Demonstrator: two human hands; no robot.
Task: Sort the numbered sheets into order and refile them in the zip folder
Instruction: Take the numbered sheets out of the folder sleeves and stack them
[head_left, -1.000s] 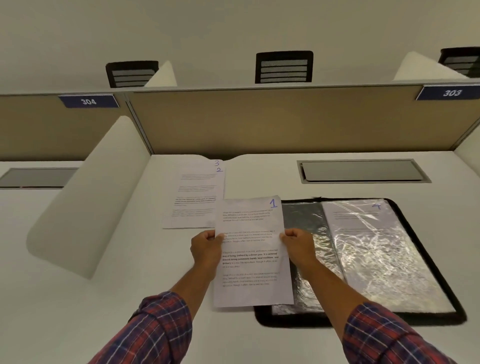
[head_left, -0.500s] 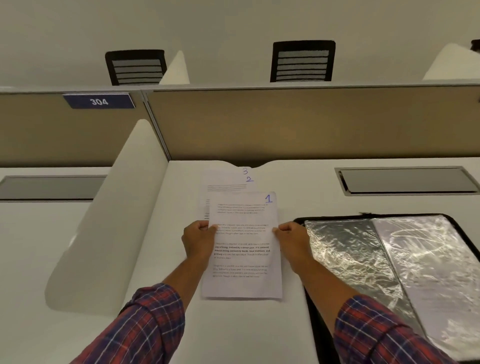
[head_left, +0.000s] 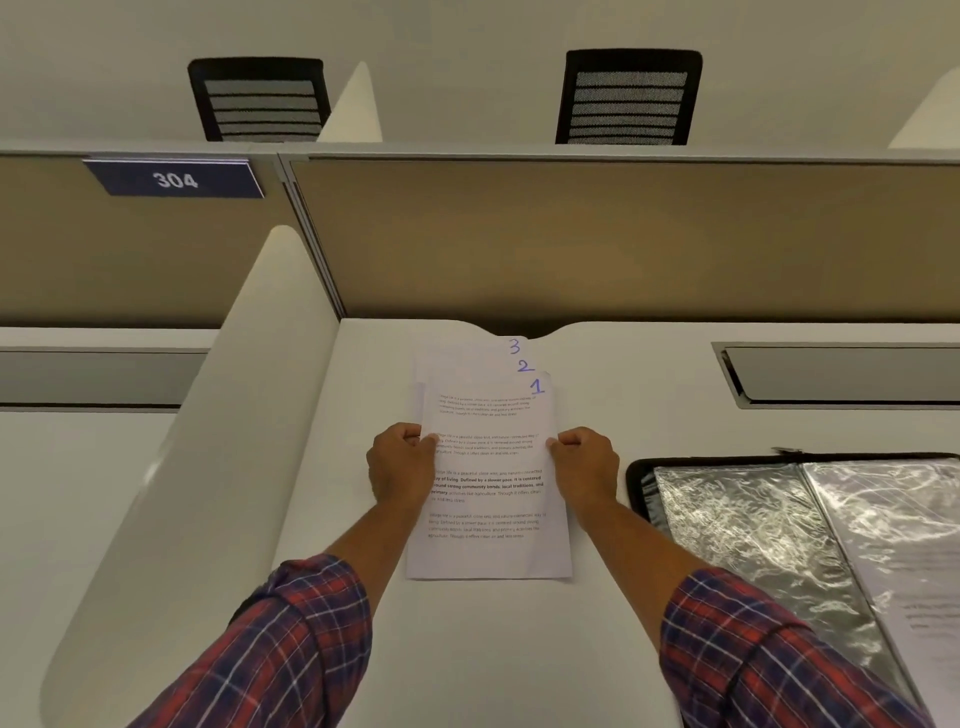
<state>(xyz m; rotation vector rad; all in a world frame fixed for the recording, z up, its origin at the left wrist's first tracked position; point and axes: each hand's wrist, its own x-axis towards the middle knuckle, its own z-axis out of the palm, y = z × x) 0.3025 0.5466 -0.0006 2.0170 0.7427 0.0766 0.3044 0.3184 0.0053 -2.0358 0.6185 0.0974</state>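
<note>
The sheet numbered 1 (head_left: 493, 499) lies on top of a small stack on the white desk. Above its top edge show the corners of the sheet numbered 2 (head_left: 524, 366) and the sheet numbered 3 (head_left: 514, 345). My left hand (head_left: 400, 465) pinches the left edge of sheet 1, and my right hand (head_left: 584, 467) pinches its right edge. The open black zip folder (head_left: 636, 483) lies to the right, with crinkled clear sleeves (head_left: 737, 525) and a printed sheet in a sleeve (head_left: 919, 587); its number is out of view.
A white side divider (head_left: 218, 441) bounds the desk on the left. A tan partition (head_left: 571, 244) closes the back, with a cable slot (head_left: 841, 374) at the back right. A blue 304 plate (head_left: 175, 180) and two black chairs stand behind.
Both hands carried sheet 1 left and away from the folder and set it over sheets 2 and 3. The view has shifted left, pushing the folder toward the right edge.
</note>
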